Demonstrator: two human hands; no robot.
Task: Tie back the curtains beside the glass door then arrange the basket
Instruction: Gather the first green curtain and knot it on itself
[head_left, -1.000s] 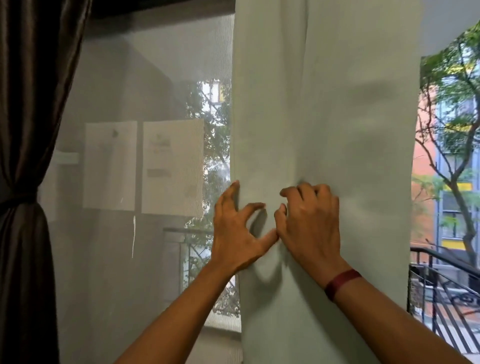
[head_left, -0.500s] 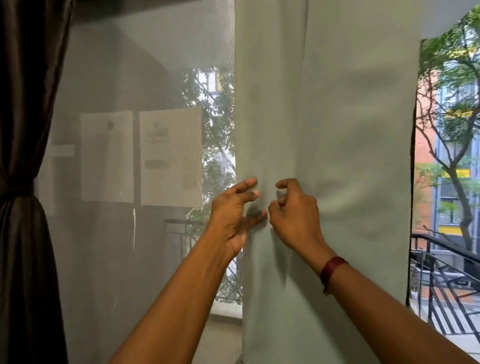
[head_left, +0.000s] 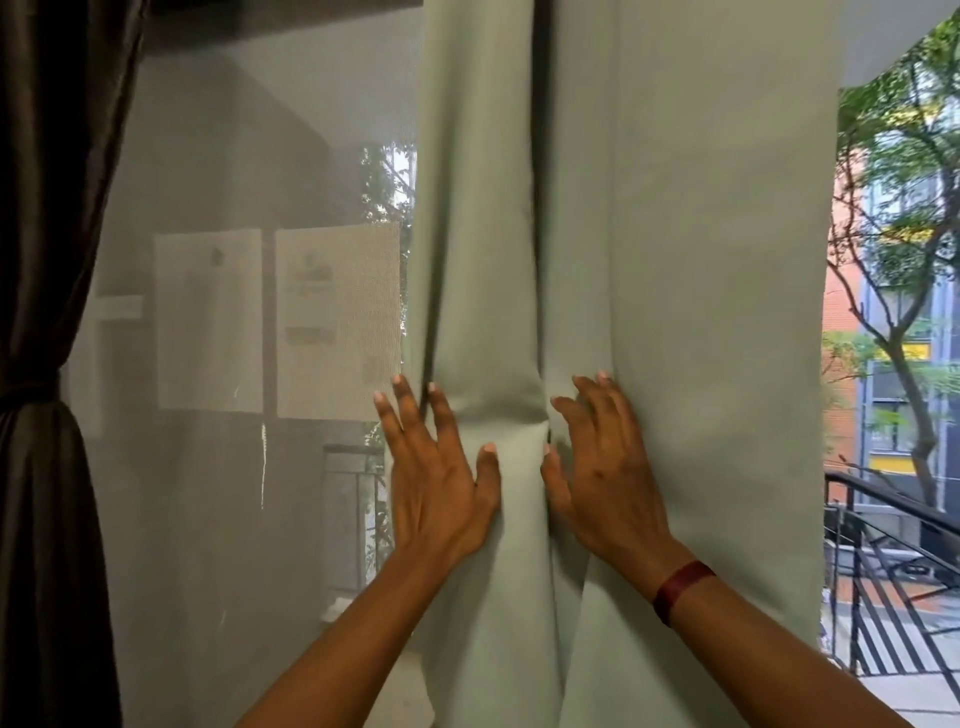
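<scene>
Head view: both hands flat on the grey-green curtain (head_left: 701, 260).
Left hand (head_left: 441, 483) and right hand (head_left: 605, 478) press with fingers spread; a bunched fold sits between the thumbs. Curtain's left edge runs under the left fingertips (head_left: 399, 383). Sheets (head_left: 337, 322) left of them: writing unreadable.

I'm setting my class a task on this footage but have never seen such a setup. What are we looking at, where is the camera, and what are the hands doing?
No machine here: a person works with bare hands. The one camera sits on their head, so the arms reach in from below. The left hand and right hand, with a dark red wristband, lie spread on a pale green curtain, pressing a fold between the thumbs. Left of it hangs a sheer net, and at the far left a dark brown curtain, already tied back. Neither hand holds anything.
</scene>
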